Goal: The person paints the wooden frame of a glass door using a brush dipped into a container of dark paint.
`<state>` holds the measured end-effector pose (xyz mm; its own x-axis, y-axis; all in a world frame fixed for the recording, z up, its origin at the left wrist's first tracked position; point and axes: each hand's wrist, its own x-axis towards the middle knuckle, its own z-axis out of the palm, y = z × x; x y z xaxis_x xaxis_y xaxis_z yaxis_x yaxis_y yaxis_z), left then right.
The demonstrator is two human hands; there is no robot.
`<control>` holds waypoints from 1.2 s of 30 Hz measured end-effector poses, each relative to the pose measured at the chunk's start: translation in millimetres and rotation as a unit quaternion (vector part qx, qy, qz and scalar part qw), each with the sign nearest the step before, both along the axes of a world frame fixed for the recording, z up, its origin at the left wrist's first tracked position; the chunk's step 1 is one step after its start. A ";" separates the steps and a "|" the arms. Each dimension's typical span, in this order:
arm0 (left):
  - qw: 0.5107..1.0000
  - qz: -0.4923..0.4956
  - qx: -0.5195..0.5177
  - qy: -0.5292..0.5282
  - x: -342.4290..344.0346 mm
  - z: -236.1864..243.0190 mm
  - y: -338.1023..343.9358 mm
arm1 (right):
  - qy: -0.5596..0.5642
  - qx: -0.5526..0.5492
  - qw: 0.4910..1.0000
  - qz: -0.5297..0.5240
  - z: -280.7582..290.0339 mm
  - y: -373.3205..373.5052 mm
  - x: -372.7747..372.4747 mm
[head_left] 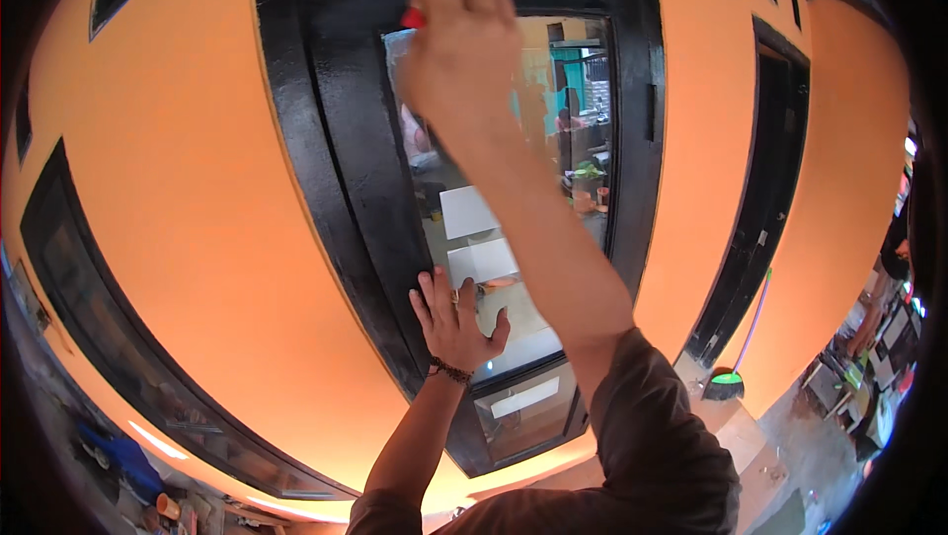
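Around the middle window we see an orange wall, its bare face giving us room on both sides. The middle window itself has a thick black frame whose inner edges box in the glass. Left of it and lower stands a second black-framed window; right of it rises a tall black frame, with a strip of wall between. The middle window's glass pane shows white rectangles and orange pots; we cannot tell whether they are reflected or behind it. Our right forearm slants across that pane, covering much of its centre. A broom with a green-and-black head stands low to the middle window's right. Our right hand, slightly blurred, is at the pane's upper left, fingers curled together around a small thing. Our left hand lies at the pane's lower left edge, fingers spread apart over frame and glass. Far below left of the middle window sits an orange-brown pot; its contents are too small to tell. Smallest is the red thing poking from our right fist, near the pane's upper left corner, mostly hidden.
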<state>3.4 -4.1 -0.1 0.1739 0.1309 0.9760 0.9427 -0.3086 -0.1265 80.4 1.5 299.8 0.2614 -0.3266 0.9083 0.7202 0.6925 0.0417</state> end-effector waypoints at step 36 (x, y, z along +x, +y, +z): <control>0.999 0.023 0.043 0.010 2.2 6.8 1.4 | -0.056 0.058 0.996 -0.049 14.0 40.8 142.7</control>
